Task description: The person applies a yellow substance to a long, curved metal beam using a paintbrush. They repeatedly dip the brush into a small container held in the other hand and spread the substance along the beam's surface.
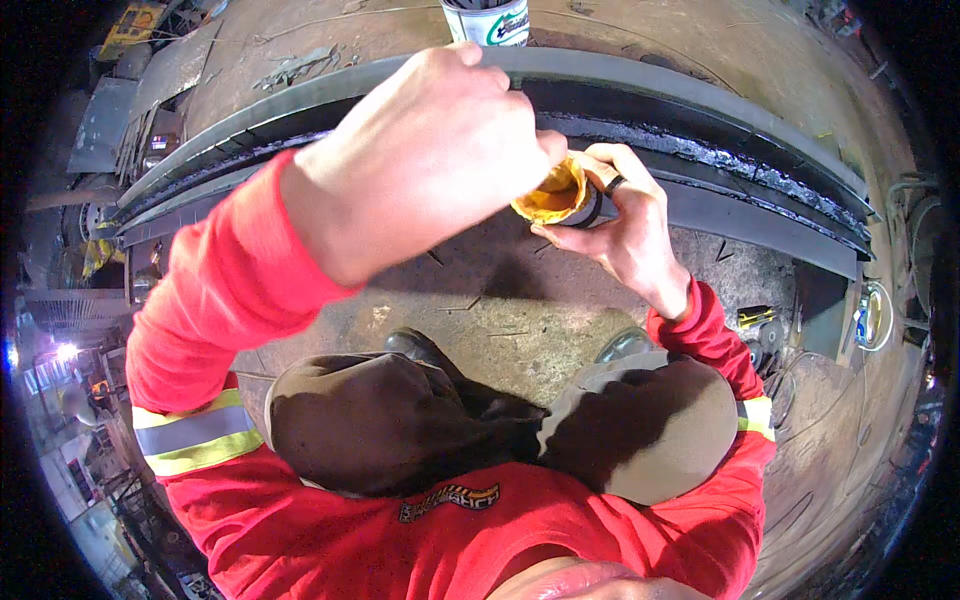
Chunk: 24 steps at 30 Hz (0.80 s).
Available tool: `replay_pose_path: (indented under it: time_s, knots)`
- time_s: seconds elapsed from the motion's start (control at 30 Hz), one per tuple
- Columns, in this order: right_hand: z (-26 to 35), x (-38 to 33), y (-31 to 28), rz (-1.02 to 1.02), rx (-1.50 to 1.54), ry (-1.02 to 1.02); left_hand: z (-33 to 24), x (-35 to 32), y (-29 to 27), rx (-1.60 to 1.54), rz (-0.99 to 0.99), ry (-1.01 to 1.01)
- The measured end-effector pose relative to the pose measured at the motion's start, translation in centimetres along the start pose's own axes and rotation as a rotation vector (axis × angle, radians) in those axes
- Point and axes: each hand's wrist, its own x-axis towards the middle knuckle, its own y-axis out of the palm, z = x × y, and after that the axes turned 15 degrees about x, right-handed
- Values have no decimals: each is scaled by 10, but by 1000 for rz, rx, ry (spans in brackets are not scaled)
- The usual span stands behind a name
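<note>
My right hand [632, 222] is wrapped round a small tin [556, 196], thumb on the near side and fingers on the far side. Yellow stuff coats the tin's rim and inside, and its outer wall looks dark. A dark ring circles one finger of that hand. Just left of the tin and above it, my left hand [435, 150] is closed, its back toward me and its thumb side by the tin's mouth. Whatever its fingers hold, if anything, is hidden behind the hand.
A long dark steel beam [700, 135] crosses in front of me beyond my knees. Behind it stands a white bucket [488, 24] with dark rods. A yellow-and-black tool [757, 316] lies on the floor at right, near a pale looped cable [889, 318].
</note>
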Motion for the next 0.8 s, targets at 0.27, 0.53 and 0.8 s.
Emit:
replay_pose_path:
  time_s: [0.27,0.53,0.8]
  knots:
    - [10,25,3,114,-100,-125,1,-45,19,-315,-70,-313]
    - [22,46,24,240,-187,-47,-3,-83,20,-182,-186,-408]
    - [20,41,46,228,-151,-2,-8,-99,53,-475,-185,-467]
